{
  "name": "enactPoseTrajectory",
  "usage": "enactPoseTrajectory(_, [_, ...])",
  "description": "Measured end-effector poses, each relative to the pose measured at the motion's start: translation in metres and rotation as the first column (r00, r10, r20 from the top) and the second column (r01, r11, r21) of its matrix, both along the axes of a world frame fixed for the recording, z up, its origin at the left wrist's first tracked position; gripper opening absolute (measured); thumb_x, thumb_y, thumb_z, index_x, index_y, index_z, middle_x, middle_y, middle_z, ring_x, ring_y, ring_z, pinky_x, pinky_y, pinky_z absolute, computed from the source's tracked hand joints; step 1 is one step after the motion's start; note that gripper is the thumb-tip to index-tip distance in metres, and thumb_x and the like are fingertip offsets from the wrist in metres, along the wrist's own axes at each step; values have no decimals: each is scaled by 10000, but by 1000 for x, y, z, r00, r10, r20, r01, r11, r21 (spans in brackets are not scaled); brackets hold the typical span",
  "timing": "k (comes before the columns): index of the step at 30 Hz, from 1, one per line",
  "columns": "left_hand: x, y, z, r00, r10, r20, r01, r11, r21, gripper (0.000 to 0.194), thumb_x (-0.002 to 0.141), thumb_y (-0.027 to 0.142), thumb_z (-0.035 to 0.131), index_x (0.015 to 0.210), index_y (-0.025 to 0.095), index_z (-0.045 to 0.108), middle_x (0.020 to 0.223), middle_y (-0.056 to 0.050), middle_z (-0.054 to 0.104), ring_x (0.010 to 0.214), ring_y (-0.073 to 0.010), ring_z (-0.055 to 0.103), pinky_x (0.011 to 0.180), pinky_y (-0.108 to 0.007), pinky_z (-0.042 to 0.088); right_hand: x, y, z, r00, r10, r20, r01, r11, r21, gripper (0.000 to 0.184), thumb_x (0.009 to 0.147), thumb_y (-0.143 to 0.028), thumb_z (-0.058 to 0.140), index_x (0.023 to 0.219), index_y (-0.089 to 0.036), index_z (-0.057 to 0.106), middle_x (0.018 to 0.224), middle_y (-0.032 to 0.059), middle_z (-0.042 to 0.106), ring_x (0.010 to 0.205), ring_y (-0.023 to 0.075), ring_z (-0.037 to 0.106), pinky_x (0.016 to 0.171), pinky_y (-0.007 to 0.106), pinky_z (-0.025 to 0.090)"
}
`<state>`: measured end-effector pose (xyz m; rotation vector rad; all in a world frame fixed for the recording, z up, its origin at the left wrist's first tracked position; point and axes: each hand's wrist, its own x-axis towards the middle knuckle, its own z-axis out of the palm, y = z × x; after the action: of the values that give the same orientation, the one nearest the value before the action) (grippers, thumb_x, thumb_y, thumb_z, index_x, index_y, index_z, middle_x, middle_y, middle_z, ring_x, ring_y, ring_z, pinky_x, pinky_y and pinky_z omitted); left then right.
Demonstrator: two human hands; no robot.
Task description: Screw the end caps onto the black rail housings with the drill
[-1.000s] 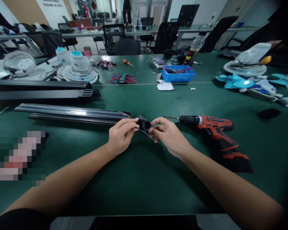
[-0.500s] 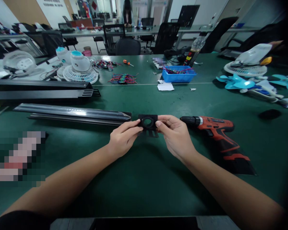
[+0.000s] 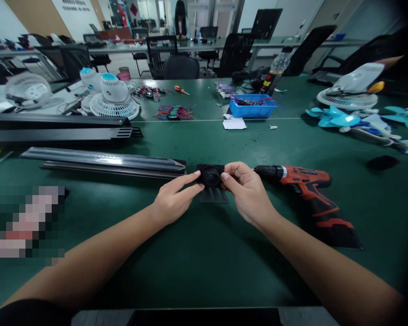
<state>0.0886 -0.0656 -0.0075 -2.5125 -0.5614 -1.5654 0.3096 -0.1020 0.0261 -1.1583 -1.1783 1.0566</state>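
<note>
A small black bracket point(image 3: 213, 196) with a round, ribbed ring at its centre and a slotted plate at its lower side is held up between both hands. My left hand point(image 3: 175, 197) pinches its left edge with thumb and fingers. On the other side, my right hand point(image 3: 248, 190) grips the right edge, thumb toward me and fingers curled. Just right of that hand, an orange and black cordless drill point(image 3: 306, 176) lies on its side, its bit pointing at the hand. Long black metal profiles point(image 3: 109, 160) lie to the left, their ends close to the bracket.
More long black profiles point(image 3: 54, 131) lie at the left. Across the green table point(image 3: 190, 262) are white fan parts point(image 3: 114, 99), wired boards point(image 3: 174, 112), an orange screwdriver point(image 3: 181, 90), a blue bin point(image 3: 253, 106), a bottle point(image 3: 275, 70) and blue fan blades point(image 3: 333, 117). A person point(image 3: 180, 25) sits far back.
The bracket has tilted between my hands. Its ring showed the green table through the hole before; now the ribbed side of the ring and more of the slotted plate show.
</note>
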Motion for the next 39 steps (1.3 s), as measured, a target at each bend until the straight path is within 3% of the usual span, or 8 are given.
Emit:
enactPoseTrajectory(7, [0,0,-2,1000,2,-6,-2,1000,-13,295,984,74,724,1219,233,805,1339,-105,806,1156,-221,817,1007,-327,690,0,-4,3,986,-69,151,55,994,93,170,910,-368,775,944,-257,651,848,19,687,744,203,655,691,372,588])
enactPoseTrajectory(13, [0,1,-1,1000,-11,-27,12,1000,15,234,977,98,744,1182,203,790,1311,-114,806,1131,-216,821,981,-323,702,0,-3,-4,993,-84,86,74,991,112,108,934,-328,737,962,-265,654,885,18,682,825,211,662,753,371,584])
enactPoseTrajectory(18, [1,-3,9,996,-88,-25,86,993,-80,226,1021,158,630,1200,171,768,1308,-151,805,1127,-231,821,973,-337,701,-1,0,-12,992,-96,80,87,991,104,119,943,-341,720,971,-270,629,896,16,668,830,210,641,755,361,557])
enactPoseTrajectory(26, [9,-3,11,975,129,179,-84,967,-240,140,967,71,692,997,207,702,908,-8,793,813,-134,789,801,-240,684,-7,-10,-6,962,-90,259,38,979,199,36,980,-294,685,972,-268,662,928,40,684,861,231,671,752,374,561])
enactPoseTrajectory(29, [9,-1,8,966,144,216,-65,940,-336,166,960,94,700,1086,202,693,950,-21,779,845,-138,794,809,-238,684,-6,-12,-6,922,-124,366,4,950,313,59,1007,-230,645,971,-267,673,912,43,695,832,228,678,722,371,559])
enactPoseTrajectory(32, [8,-2,10,969,142,200,-57,923,-380,280,960,94,694,1224,189,700,1044,-55,787,952,-163,794,822,-253,688,-2,-9,-8,867,-212,450,-37,874,484,101,1012,-178,634,983,-263,681,905,43,717,814,226,683,688,363,555])
enactPoseTrajectory(35, [9,-4,14,986,96,133,-43,933,-356,204,988,68,671,1133,187,751,1014,-45,799,904,-146,780,801,-251,678,2,-5,-11,834,-269,483,-78,807,585,122,1017,-144,626,996,-256,669,903,40,715,808,218,688,666,346,551])
enactPoseTrajectory(39, [7,-6,17,990,97,98,-70,964,-255,158,998,91,709,1093,199,774,923,-20,793,830,-141,757,780,-270,666,5,-1,-10,833,-274,481,-83,798,597,154,1017,-110,606,981,-253,649,886,28,690,793,203,689,649,325,551])
